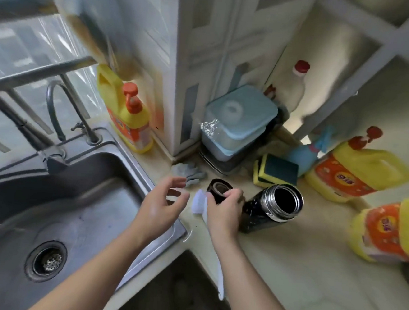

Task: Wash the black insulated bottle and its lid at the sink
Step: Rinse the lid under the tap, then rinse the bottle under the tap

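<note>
The right hand (223, 212) has its fingers curled around the black lid (217, 189), which it holds with the open underside tilted up toward the camera; a white cloth (200, 201) is pinched against the lid under the same fingers and trails down along the inside of the right forearm past the counter edge. The left hand (162, 200) is just beside it, fingers spread and loosely bent with nothing in them, the fingertips close to the cloth but apart from it, poised over the corner where the sink rim meets the counter. The black insulated bottle (271, 209) stands just to the right of the right hand on the pale countertop (299, 274), uncapped, its steel threaded mouth facing up and its dark body speckled with white spots; whether the hand touches it cannot be told. Behind the lid lies a crumpled grey rag (190, 173). Further back on the counter are a yellow-and-green sponge (277, 171), a stack of pale blue lidded containers (238, 123), and three yellow detergent jugs with orange labels, one (125, 113) beside the faucet (65, 108) and two (355, 173) (390, 228) at the right. The stainless steel sink (83, 198) fills the left side, its drain strainer (47, 261) visible in the basin.
</note>
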